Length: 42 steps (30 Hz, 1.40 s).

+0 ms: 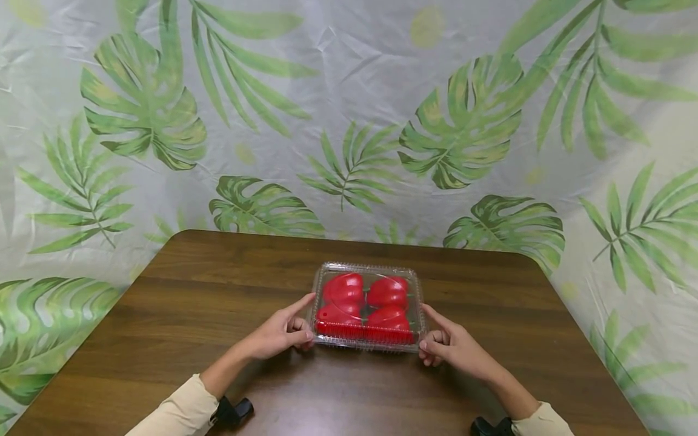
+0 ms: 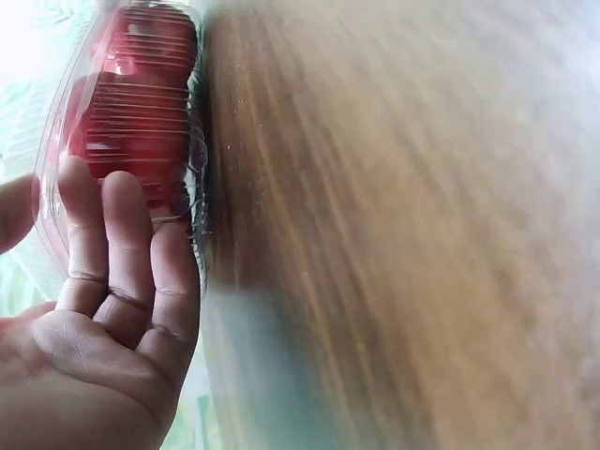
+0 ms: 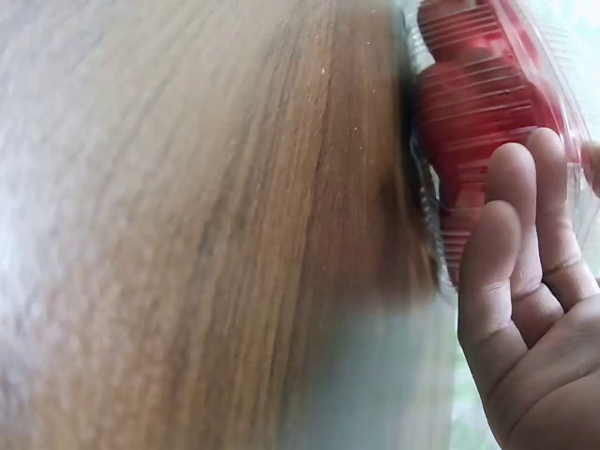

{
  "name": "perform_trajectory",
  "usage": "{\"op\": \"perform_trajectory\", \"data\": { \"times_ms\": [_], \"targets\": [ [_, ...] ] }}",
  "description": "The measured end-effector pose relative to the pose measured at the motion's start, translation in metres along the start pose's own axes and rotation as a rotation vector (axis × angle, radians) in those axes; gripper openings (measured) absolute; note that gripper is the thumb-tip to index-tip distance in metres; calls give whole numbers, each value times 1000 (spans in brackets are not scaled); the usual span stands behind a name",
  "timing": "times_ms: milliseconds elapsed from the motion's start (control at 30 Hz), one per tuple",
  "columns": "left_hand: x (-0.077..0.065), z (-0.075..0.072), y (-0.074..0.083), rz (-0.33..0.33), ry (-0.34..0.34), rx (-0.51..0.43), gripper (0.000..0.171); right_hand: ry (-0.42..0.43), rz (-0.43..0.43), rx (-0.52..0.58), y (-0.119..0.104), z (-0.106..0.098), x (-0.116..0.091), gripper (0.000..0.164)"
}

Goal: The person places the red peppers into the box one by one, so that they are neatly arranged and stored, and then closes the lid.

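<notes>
A clear plastic clamshell box with ribbed sides sits on the wooden table, its lid down. Several glossy red rounded pieces show through it; their kind is not clear. My left hand holds the box's left side, with the index finger stretched along it and the thumb near the front corner. On the opposite side my right hand holds it in much the same way. In the left wrist view, fingers touch the ribbed wall. The right wrist view shows fingers against the other wall.
The brown wooden table has rounded far corners. Behind it hangs a pale cloth printed with green leaves. A dark strap mount sits at my left wrist, and another at my right.
</notes>
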State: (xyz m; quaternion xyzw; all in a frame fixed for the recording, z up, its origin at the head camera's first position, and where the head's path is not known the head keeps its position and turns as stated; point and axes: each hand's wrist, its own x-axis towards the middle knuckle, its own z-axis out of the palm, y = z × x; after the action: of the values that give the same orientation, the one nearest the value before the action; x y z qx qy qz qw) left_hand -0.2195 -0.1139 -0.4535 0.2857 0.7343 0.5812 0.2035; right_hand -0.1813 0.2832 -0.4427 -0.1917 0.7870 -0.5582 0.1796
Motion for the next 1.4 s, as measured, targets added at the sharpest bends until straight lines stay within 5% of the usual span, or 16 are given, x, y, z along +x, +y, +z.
{"op": "perform_trajectory", "data": {
  "times_ms": [600, 833, 1133, 1400],
  "targets": [
    [-1, 8, -1, -26, 56, -87, 77, 10, 46, 191, 4, 4, 2, 81],
    [0, 9, -3, -32, 75, -94, 76, 15, -20, 216, 4, 7, 2, 81],
    [0, 13, -4, -36, 102, -204, 79, 55, 23, 255, 1, 12, 2, 83],
    [2, 15, -2, -77, 152, -209, 79, 46, 29, 265, 1, 14, 2, 84]
  ]
}}
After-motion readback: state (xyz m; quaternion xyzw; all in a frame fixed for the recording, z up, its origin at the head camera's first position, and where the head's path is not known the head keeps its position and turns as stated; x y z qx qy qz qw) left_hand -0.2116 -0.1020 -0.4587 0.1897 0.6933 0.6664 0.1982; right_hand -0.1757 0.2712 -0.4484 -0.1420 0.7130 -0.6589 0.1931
